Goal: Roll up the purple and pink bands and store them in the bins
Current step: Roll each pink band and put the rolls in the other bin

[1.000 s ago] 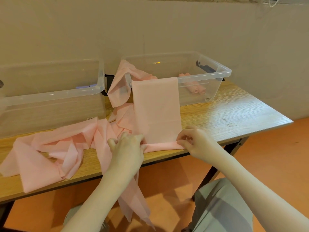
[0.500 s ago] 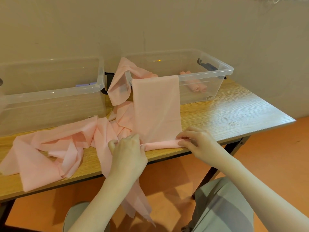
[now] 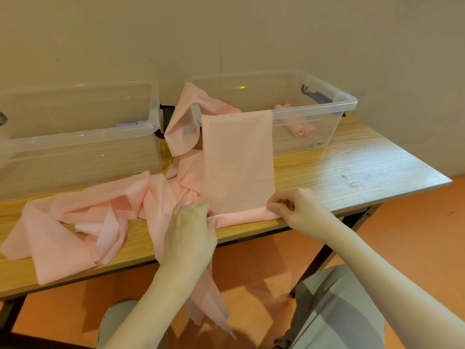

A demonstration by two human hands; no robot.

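Observation:
A flat pink band [image 3: 236,162] hangs from the front rim of the right clear bin [image 3: 334,107] down onto the wooden table [image 3: 352,172]. Its near end is wound into a short roll [image 3: 244,216] by the table's front edge. My left hand [image 3: 191,227] pinches the roll's left end and my right hand [image 3: 299,210] pinches its right end. Inside the right bin lie rolled pink bands [image 3: 299,125]. A bit of purple band [image 3: 130,123] shows inside the left clear bin [image 3: 75,137].
Several loose pink bands [image 3: 83,222] lie crumpled on the table's left half. One strip [image 3: 206,303] hangs over the front edge toward the orange floor, and another [image 3: 181,122] drapes over the right bin's left corner. The wall stands right behind the bins.
The roll at the band's near end has grown a little thicker and shifted slightly away from me, with both hands staying on its ends.

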